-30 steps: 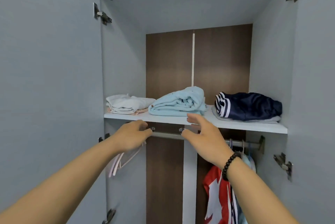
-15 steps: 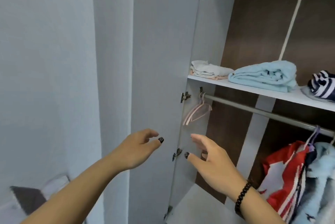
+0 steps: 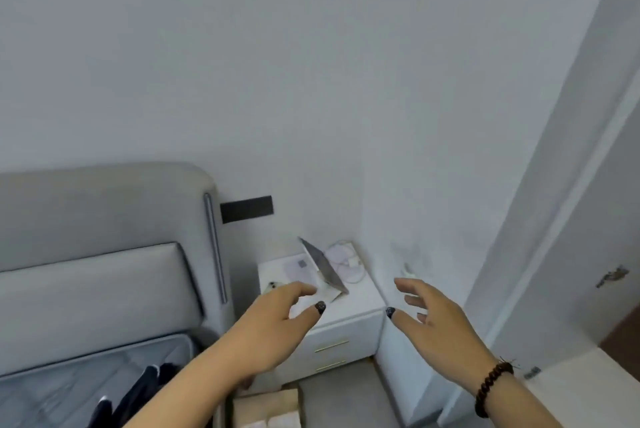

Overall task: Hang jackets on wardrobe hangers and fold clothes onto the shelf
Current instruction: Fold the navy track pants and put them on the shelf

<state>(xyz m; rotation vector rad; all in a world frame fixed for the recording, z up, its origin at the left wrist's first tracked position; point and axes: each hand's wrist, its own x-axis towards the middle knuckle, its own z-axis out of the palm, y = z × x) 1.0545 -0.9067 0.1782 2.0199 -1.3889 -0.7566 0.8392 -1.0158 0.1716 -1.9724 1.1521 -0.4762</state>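
A padded grey headboard (image 3: 104, 237) with a rounded upper corner and a slim metal strip down its side is seen at the left, upholstered in smooth matte fabric. Below it lies the bed (image 3: 62, 389), its grey cover slightly blurred. On the bed, at the lower left edge, a dark garment (image 3: 138, 396) with pale trim is draped; its exact kind cannot be told. This is the only clothing in view.

Beside the headboard a white nightstand (image 3: 349, 320) with 2 drawers and thin brass handles is set into the corner, its top glossy and square-edged. On it a thin grey tablet (image 3: 323, 266) is propped at a tilt, and a coiled white cable (image 3: 346, 259) lies behind it, near the wall. A black rectangular wall plate (image 3: 246, 209) is fixed to the plain white wall (image 3: 311, 64) just above. A narrow strip of floor is left between the nightstand and a white wardrobe door (image 3: 588, 185) at the right, which carries a metal hinge (image 3: 612, 276).

Both arms are stretched forward at mid-height. The left hand (image 3: 277, 320) is held palm down, fingers loosely bent, nothing gripped. The right hand (image 3: 433, 316) is held with relaxed spread fingers, also empty; a dark beaded bracelet (image 3: 490, 389) circles its wrist. The hands are apart, with the nightstand's front corner seen between them. Dark polish is seen on the nails.
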